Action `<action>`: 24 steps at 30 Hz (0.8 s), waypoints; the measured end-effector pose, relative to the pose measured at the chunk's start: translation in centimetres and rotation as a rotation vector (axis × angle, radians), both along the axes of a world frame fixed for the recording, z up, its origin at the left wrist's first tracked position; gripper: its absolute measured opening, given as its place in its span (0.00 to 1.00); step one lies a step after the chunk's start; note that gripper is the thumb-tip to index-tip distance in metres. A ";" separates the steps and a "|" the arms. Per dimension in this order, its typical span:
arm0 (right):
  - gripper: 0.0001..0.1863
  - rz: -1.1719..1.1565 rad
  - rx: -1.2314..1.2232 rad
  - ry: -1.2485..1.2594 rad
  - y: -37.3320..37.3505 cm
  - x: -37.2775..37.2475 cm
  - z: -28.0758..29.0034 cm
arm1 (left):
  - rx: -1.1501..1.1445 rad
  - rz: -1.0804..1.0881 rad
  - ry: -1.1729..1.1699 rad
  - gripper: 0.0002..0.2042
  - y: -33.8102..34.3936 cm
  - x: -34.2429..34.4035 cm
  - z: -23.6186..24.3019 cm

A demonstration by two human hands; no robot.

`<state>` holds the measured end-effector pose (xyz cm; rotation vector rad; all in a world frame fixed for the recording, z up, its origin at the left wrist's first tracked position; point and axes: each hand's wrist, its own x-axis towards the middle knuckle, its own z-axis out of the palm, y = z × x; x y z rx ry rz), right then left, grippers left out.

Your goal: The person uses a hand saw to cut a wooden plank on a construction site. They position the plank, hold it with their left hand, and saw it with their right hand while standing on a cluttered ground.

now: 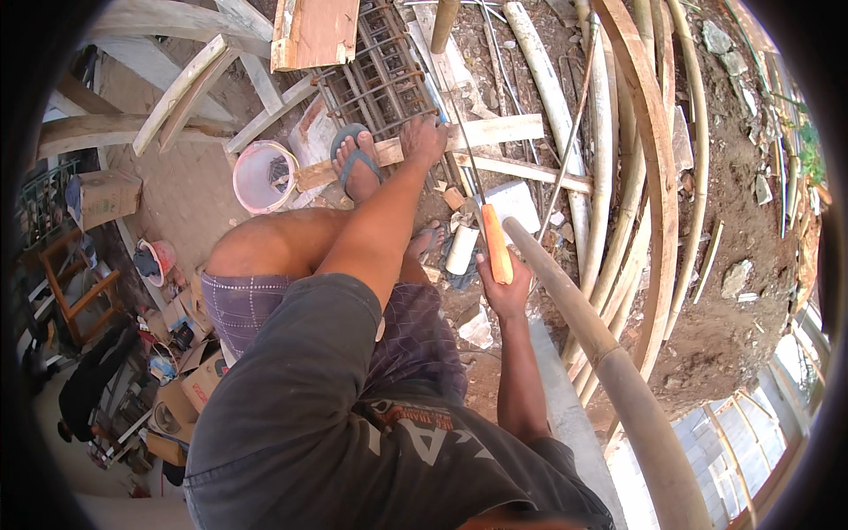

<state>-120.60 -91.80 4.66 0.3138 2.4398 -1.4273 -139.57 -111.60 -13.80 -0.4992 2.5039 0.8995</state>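
My left hand (pixel 424 141) presses down on a pale wooden plank (pixel 502 131), its fingers closed over the wood. My sandalled foot (pixel 358 168) rests on the same plank, left of that hand. In my right hand (pixel 510 287) is the orange handle of a handsaw (pixel 497 243). Its long thin blade points up and away, crossing the plank just right of my left hand. The fingers behind the handle are partly hidden.
A tied steel rebar cage (pixel 375 75) lies beyond the plank. A pale pink bucket (pixel 265 177) stands left of my foot. On the right, a thick bamboo pole (pixel 609 362) slants close past my right arm, with several long poles (pixel 609 168) beyond.
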 end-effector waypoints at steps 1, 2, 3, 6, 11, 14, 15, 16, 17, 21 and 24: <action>0.12 0.012 0.007 0.011 -0.1 -0.1 -0.1 | 0.028 0.065 -0.057 0.23 0.4 -0.2 -0.3; 0.12 0.024 0.014 0.020 -0.1 -0.2 -0.1 | 0.000 0.083 -0.024 0.23 0.8 -0.2 -0.6; 0.12 0.033 0.027 0.015 -0.1 -0.2 0.0 | -0.025 0.100 0.003 0.23 1.1 -0.2 -0.9; 0.12 0.055 0.068 -0.009 -0.1 -0.3 0.4 | -0.038 0.110 0.012 0.23 1.5 0.0 -1.2; 0.13 0.037 0.041 0.005 -0.7 -1.1 0.3 | -0.004 0.134 -0.017 0.21 1.6 -0.6 -1.7; 0.12 0.012 0.037 -0.023 -0.7 -1.2 0.1 | 0.008 0.134 -0.045 0.21 1.8 -0.7 -2.0; 0.11 -0.004 0.026 -0.034 -0.4 -0.8 0.6 | -0.009 0.148 -0.030 0.21 2.0 -0.5 -2.0; 0.10 -0.017 0.021 -0.062 0.0 -0.3 1.2 | -0.025 0.154 -0.010 0.21 2.1 -0.3 -1.9; 0.10 -0.009 0.066 -0.086 0.5 0.7 2.4 | -0.047 0.160 0.022 0.21 2.1 -0.3 -1.9; 0.09 0.079 0.129 -0.155 2.5 4.3 8.4 | -0.067 0.191 0.070 0.17 2.4 -0.3 -1.5; 0.09 0.088 0.118 -0.090 1.5 2.5 9.5 | -0.042 0.148 0.004 0.18 2.1 -0.3 -1.3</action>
